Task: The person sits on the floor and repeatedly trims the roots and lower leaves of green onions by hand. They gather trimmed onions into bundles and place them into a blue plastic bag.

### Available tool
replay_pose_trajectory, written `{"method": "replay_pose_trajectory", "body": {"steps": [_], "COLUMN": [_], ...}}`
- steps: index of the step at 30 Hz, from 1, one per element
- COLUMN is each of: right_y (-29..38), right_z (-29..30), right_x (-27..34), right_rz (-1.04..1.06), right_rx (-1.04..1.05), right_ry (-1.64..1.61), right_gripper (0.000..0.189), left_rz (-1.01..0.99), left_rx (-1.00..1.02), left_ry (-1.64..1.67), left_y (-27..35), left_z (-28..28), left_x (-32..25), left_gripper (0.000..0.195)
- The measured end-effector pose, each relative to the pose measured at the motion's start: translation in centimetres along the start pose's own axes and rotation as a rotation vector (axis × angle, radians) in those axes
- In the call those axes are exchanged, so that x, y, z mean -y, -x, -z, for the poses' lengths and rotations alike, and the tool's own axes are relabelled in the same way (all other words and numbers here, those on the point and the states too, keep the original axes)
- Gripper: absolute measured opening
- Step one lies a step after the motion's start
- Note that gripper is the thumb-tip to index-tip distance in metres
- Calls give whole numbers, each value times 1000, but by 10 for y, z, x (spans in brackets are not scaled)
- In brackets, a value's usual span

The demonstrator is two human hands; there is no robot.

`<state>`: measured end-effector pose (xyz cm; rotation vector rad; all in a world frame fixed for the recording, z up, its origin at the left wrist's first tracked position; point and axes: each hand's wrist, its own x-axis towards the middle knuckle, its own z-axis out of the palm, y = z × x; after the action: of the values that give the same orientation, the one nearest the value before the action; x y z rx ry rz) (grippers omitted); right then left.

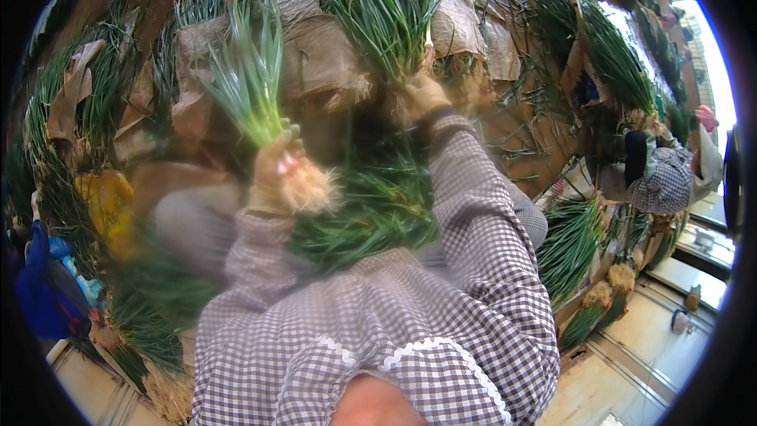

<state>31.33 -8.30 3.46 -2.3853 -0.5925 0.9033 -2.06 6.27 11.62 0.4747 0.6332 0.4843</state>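
My left hand (pixel 275 168), in a pale glove, is closed round the base of a bunch of green onions (pixel 260 89), its fibrous roots (pixel 307 189) sticking out below the fingers. My right hand (pixel 426 94), also gloved, reaches forward to the root end of another bunch of long green onions (pixel 381 18); whether its fingers grip the stalks cannot be told. More green leaves (pixel 366 219) lie between my legs, under both forearms. Sheets of brown sacking (pixel 325 47) lie between the two bunches, with roots poking out at their lower edge.
More onion bundles (pixel 573 248) lie at right, and others (pixel 106 83) at left by a yellow bag (pixel 106 207). A blue item (pixel 44 290) is at far left. Loose leaves litter the wet brown floor (pixel 532 136). A person in a checked garment (pixel 662 180) is at far right.
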Motion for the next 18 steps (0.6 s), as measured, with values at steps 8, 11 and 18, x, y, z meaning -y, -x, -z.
{"method": "replay_pose_trajectory", "body": {"steps": [8, 11, 18], "right_y": [25, 51, 20], "right_z": [17, 11, 33], "right_x": [55, 66, 67], "right_rz": [83, -11, 22], "right_rx": [127, 202, 262], "right_ry": [430, 247, -79], "right_gripper": [25, 29, 29], "left_rz": [-83, -81, -74], "left_rx": [-133, -103, -184], "left_ry": [-43, -108, -92], "left_y": [8, 13, 23], "left_z": [-16, -22, -18], "left_x": [-15, -17, -25], "left_gripper": [33, 35, 35]}}
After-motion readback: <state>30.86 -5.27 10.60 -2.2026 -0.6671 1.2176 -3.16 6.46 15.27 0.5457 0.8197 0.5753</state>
